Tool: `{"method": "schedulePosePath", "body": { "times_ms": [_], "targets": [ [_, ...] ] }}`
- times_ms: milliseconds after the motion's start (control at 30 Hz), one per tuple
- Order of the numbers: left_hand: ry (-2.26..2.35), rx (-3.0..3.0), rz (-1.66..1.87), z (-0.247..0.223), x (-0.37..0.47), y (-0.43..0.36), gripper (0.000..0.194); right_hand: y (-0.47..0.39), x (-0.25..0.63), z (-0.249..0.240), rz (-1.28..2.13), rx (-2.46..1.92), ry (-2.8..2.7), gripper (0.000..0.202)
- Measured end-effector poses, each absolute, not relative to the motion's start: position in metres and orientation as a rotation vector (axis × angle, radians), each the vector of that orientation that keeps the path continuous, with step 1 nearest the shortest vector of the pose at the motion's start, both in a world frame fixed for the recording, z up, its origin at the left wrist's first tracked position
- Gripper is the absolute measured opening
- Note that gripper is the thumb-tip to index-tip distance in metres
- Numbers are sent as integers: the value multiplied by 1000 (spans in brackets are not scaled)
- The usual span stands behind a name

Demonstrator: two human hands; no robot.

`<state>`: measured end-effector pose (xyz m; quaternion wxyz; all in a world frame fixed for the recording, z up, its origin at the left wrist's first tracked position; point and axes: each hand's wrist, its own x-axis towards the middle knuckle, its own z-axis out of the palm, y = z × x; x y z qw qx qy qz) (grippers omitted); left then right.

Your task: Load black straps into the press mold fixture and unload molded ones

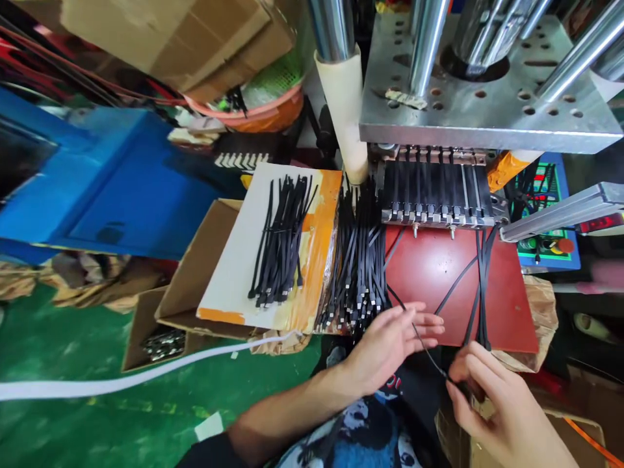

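Note:
A thin black cable tie [428,353] runs from the edge of a pile across the fingers of my left hand [390,338] to my right hand [497,396]. My right hand pinches its near end between thumb and fingers. My left hand has its fingers stretched out, with the tie lying over them; no firm grip shows. Left of the red board sits a dense pile of black cable ties [358,260]. Several loose ties [481,286] lie on the red board [419,260]. More ties rest side by side in the slots of a metal fixture [433,188].
A press plate [487,130] with steel columns stands above the fixture. At left, a bundle of ties [283,240] lies on a white-and-orange board [229,279]. A button panel [548,247] and metal bar [560,211] are at right. Cardboard boxes [190,273] stand at left.

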<state>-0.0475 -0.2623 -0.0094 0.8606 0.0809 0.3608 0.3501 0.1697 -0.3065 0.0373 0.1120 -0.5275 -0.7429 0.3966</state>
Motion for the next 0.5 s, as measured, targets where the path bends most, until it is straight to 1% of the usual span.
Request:
{"method": "schedulePosePath", "body": {
  "times_ms": [67, 100, 133, 200, 267, 300, 333, 400, 500],
  "targets": [
    [796, 194, 791, -9, -41, -257, 39, -313, 174, 38, 1374, -1605, -2091, 18],
    [820, 317, 769, -7, -43, -256, 40, -310, 170, 33, 1386, -1698, -2018, 23],
    [851, 491, 716, -4, -47, -257, 42, -304, 162, 25, 1317, -1841, -1940, 29],
    [921, 910, 548, 3, -57, -263, 45, -287, 140, 7, 987, -2199, -1811, 39],
    [985, 1252, 375, 7, -65, -270, 45, -273, 121, -9, 671, -2438, -1774, 37],
    [1012, 1351, 319, 6, -67, -272, 44, -271, 116, -13, 621, -2461, -1790, 34],
    [1037, 1401, 291, 4, -67, -272, 43, -272, 115, -14, 652, -2411, -1806, 32],
    [1058, 1325, 317, -4, -62, -267, 42, -288, 125, -10, 889, -2181, -1787, 31],
    [881, 856, 450, -17, -45, -253, 50, -328, 152, 3, 1346, -1818, -1766, 34]
  ]
}}
